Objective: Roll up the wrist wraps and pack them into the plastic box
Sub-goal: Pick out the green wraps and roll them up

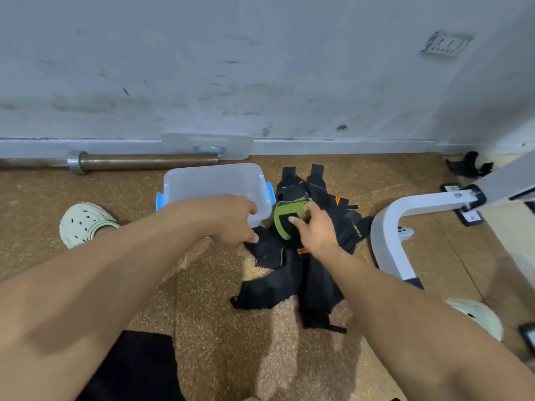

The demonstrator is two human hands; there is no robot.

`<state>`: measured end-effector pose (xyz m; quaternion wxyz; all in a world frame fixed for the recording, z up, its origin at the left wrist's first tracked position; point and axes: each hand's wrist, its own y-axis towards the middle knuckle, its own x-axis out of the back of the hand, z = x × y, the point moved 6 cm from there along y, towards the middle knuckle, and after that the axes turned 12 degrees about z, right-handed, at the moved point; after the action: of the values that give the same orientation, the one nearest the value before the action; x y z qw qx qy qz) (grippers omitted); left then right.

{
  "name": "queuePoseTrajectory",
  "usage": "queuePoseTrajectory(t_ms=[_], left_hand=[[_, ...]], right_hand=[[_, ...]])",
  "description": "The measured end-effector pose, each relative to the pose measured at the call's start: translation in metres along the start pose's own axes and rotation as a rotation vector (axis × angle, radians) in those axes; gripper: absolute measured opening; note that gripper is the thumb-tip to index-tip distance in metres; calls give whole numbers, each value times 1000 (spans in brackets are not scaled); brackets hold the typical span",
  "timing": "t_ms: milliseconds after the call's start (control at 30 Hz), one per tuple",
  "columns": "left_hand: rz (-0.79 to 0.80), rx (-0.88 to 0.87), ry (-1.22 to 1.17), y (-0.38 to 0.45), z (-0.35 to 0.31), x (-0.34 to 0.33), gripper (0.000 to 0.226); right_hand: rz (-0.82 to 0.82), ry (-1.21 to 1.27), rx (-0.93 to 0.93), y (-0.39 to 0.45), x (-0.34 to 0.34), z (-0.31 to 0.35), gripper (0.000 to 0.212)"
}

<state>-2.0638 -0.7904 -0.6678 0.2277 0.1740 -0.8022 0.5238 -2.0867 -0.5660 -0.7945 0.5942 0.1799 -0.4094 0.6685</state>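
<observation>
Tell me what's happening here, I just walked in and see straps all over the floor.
A person crouched on the floor is sorting a pile of black wrist wraps. The right hand pinches a green and black wrap on top of the pile. The left hand hovers at the near corner of the open plastic box; its grip cannot be made out. What shows of the box looks empty. Its lid leans against the wall behind.

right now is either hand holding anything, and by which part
The right hand pinches the green-and-black wrist wrap at its right edge, thumb on top. The left hand holds nothing visible, hovering at the plastic box.
</observation>
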Motion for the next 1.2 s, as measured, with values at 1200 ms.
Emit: queuePoseTrajectory(t_ms=[1200], left_hand=[[-424,-113,-395,2,-2,24,52]], right_hand=[[241,-227,-170,56,24,-5,57]])
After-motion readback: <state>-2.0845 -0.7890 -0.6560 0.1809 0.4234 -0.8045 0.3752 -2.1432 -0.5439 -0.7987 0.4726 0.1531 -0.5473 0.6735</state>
